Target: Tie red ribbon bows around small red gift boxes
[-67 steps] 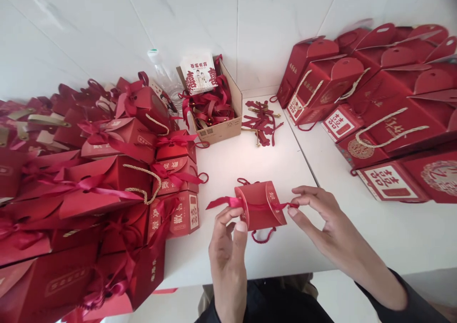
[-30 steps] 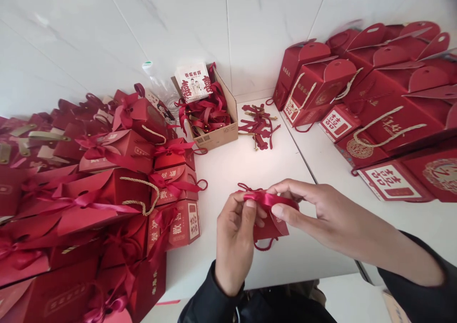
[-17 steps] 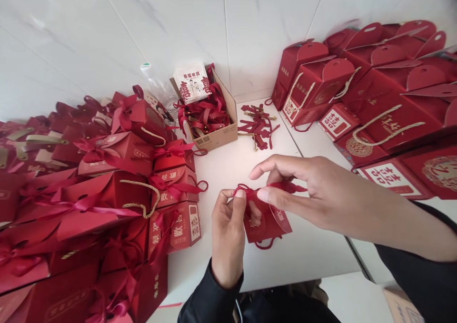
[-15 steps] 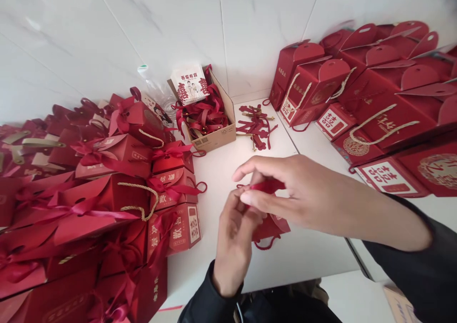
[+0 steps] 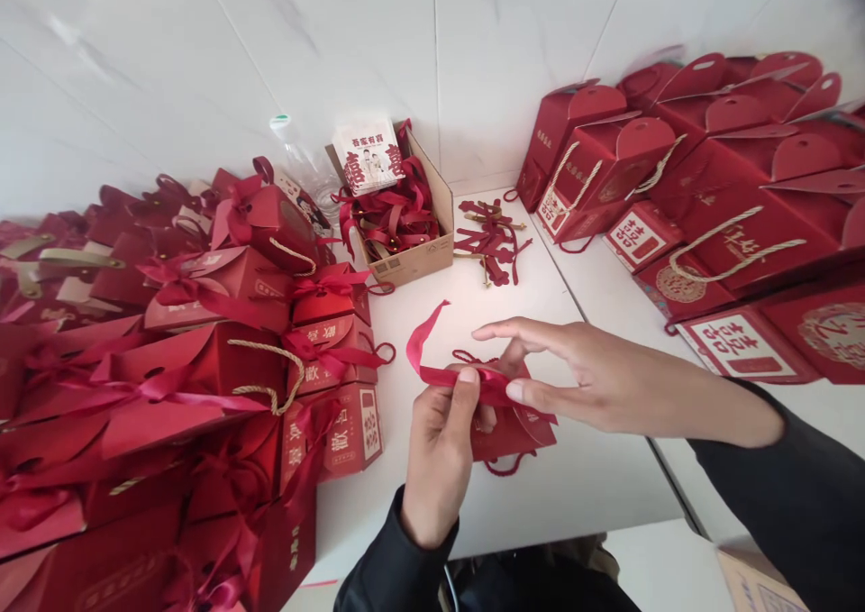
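A small red gift box (image 5: 514, 432) with a cord handle lies on the white table (image 5: 595, 486) in front of me. A red satin ribbon (image 5: 425, 346) runs across its top, one end sticking up to the left. My left hand (image 5: 439, 454) pinches the ribbon between thumb and fingers just above the box. My right hand (image 5: 574, 373) reaches in from the right and pinches the same ribbon with thumb and middle finger, index finger stretched out above it.
Finished ribbon-tied red boxes (image 5: 203, 342) are heaped along the left. Larger red boxes with rope handles (image 5: 709, 197) fill the right side. A cardboard carton of ribbons (image 5: 405, 211) and loose red tags (image 5: 493, 238) sit at the back against the white wall.
The ribbon ends were drawn over the box top and crossed between both hands. Its left end now stands up free, and my right hand has slid back to the right.
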`<state>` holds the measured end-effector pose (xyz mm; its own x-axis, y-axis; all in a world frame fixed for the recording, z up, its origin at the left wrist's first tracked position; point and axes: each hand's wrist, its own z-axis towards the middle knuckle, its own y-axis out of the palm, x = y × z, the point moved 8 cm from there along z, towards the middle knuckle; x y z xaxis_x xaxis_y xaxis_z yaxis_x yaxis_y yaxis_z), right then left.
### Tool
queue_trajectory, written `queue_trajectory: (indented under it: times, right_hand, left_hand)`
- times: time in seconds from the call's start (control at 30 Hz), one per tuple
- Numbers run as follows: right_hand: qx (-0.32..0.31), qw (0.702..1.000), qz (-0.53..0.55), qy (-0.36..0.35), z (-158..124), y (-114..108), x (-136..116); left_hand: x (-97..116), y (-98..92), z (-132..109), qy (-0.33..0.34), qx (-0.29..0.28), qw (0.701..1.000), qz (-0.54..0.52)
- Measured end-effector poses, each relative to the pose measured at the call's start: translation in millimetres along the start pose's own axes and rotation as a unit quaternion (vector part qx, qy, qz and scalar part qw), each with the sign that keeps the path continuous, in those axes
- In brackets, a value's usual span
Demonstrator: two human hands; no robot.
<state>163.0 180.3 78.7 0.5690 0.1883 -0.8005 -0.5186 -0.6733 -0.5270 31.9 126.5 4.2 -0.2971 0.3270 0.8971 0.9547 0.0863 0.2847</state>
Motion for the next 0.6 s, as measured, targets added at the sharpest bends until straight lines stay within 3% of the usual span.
queue_trajectory:
  times: [0.17, 0.3, 0.4, 0.47, 0.5, 0.6]
  right_hand:
    - [0.066, 0.997, 0.031, -0.003, -22.0, -11.4, -4.9]
    - [-0.009, 0.999, 0.034, -0.002, -34.2, -3.6, -5.8]
    - [0.043, 0.998, 0.030, 0.038, -31.3, -4.5, 8.2]
    - [0.081, 0.994, 0.051, 0.046, -25.5, -1.7, 14.6]
    - [0.071, 0.994, 0.069, 0.044, -21.6, 4.3, 15.8]
    - [0.035, 0.991, 0.121, 0.042, -11.9, 20.8, 15.3]
  left_hand:
    - [8.1, 2.5, -1.8, -0.005, -0.032, 0.999, 0.012]
    - [23.0, 6.7, -4.6, 0.027, -0.070, 0.997, 0.031]
    - [31.6, 8.1, -6.2, 0.048, -0.074, 0.993, 0.080]
    - [36.9, 5.7, -6.1, 0.086, -0.050, 0.986, 0.133]
    - [40.2, 4.7, -6.3, 0.118, -0.035, 0.978, 0.167]
    - [53.3, 5.9, -11.8, 0.268, 0.015, 0.920, 0.286]
